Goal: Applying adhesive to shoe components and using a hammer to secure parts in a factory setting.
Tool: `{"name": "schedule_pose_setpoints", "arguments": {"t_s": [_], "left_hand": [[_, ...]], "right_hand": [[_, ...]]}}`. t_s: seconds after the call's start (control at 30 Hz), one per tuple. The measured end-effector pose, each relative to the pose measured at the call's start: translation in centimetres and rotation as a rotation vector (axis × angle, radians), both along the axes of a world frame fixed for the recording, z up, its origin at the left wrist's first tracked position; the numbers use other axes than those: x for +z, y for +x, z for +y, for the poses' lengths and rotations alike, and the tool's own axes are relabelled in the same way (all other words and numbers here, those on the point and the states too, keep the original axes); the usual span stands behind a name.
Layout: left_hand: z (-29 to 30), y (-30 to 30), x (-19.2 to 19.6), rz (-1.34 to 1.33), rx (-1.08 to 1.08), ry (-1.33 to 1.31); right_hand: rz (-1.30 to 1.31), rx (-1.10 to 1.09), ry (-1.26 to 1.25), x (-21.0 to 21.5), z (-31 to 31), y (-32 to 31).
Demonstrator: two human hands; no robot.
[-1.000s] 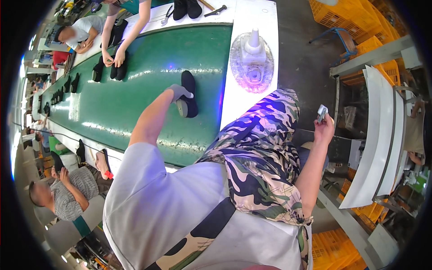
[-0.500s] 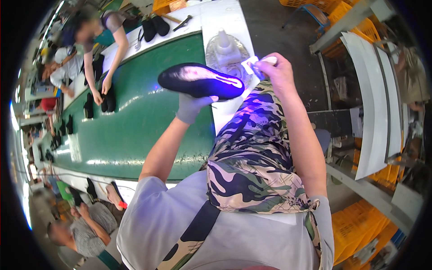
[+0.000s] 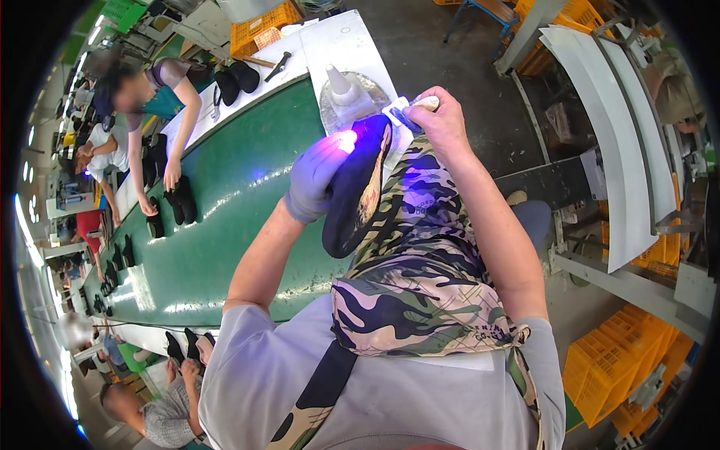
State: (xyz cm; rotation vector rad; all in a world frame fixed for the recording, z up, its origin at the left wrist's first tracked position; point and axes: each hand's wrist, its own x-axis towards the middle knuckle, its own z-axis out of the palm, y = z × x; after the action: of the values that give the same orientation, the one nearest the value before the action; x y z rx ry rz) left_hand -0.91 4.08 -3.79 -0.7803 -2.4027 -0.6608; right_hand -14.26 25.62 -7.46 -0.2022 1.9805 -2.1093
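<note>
A black shoe [image 3: 349,206] is in my left hand [image 3: 311,176], which wears a grey glove and wraps round its side. The shoe stands nearly on end, its toe pointing away from me and its pale underside turned to the right. Between the thumb and fingers of my right hand [image 3: 442,124] is a small white-handled tool [image 3: 427,103]. Its pale, flat head lies close to the shoe's toe; whether they touch I cannot tell. Blue-violet light falls on the toe, the glove and the tool.
A white nozzle bottle [image 3: 341,86] stands on a round, crusted tray [image 3: 327,112] at the corner of the white table. Left of it runs a green belt [image 3: 247,202] bearing black shoes. A co-worker's hands [image 3: 161,191] reach over it. A hammer [image 3: 278,66] lies farther back. Orange crates [image 3: 611,364] stand at right.
My left hand has turned the shoe from lying crosswise, sole up, to nearly on end with its sole facing right. My right hand has shifted slightly left, keeping the tool. The view has swung a little.
</note>
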Motion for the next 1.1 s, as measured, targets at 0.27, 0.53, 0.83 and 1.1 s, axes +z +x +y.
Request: {"name": "schedule_pose_setpoints", "arguments": {"t_s": [0.27, 0.53, 0.83, 1.1], "left_hand": [[0.1, -0.3, -0.7, 0.02, 0.013, 0.055], [0.3, -0.8, -1.9, -0.133, 0.027, 0.085], [1.2, -1.6, -2.3, -0.291, 0.103, 0.105], [1.0, -1.7, 0.5, -0.793, 0.106, 0.151]], "right_hand": [[-0.143, 0.101, -0.274, 1.2, -0.6, 2.3], [-0.237, 0.132, -0.387, 1.6, 0.0, 4.0], [-0.059, 0.166, -0.108, 5.2, 1.2, 4.1], [0.027, 0.135, -0.124, 6.1, 1.2, 2.9]]}}
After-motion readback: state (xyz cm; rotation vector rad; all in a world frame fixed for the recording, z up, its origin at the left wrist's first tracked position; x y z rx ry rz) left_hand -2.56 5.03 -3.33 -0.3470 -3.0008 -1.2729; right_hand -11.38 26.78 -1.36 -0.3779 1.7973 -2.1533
